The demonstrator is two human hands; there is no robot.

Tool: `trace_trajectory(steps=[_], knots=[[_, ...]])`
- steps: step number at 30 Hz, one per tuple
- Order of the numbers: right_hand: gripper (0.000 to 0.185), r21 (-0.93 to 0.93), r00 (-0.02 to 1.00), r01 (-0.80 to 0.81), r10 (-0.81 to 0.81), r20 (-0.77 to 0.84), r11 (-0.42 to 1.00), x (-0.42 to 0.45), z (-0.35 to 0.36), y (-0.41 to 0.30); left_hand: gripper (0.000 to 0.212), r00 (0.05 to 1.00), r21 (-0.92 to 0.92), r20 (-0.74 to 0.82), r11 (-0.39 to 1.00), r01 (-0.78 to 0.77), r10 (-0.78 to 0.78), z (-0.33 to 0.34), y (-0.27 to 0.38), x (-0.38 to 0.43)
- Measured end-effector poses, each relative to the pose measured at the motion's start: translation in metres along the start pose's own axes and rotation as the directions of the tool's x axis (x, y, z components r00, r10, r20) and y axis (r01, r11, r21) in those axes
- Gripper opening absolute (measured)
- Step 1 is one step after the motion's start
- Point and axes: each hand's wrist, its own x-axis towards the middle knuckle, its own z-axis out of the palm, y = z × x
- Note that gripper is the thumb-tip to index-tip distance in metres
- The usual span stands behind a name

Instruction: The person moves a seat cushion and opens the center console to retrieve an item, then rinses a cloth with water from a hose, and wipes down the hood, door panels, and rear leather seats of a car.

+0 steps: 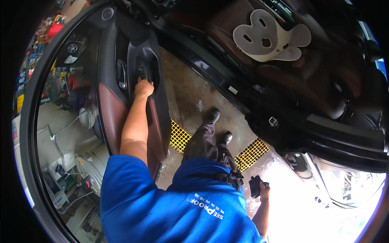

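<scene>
With an extended finger, my left hand (144,87) touches the window switch panel (140,70) on the armrest of an open car door. Beside it are the chrome inner door handle (122,74) and the door's brown trim (113,117). Low on the right, away from the car, my right hand (264,190) grips a dark object (255,186), whose kind I cannot tell. Across the door opening, a grey and cream cushioned support (264,36) with cut-out holes lies on the dark brown car seat (223,21).
The door's window glass (68,100) rises at the left, with workshop equipment visible through it. The black door sill (194,62) runs diagonally to the right. Below are the wet-looking floor (188,88), yellow floor grating (179,135) and my dark shoes (214,115).
</scene>
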Motion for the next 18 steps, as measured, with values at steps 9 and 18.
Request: trace_trajectory(steps=[9,18], knots=[[0.056,-0.038,1.0,-0.009,0.01,0.022,0.999,0.008,0.011,0.049,0.041,0.972,-0.054,-0.233,0.998,-0.011,-0.002,-0.001,0.037,-0.056],[0.05,-0.016,0.98,0.176,-0.174,0.092,0.984,-0.012,0.013,0.044,0.04,0.896,-0.202,0.322,0.946,-0.252,0.307,0.246,0.044,-0.229]])
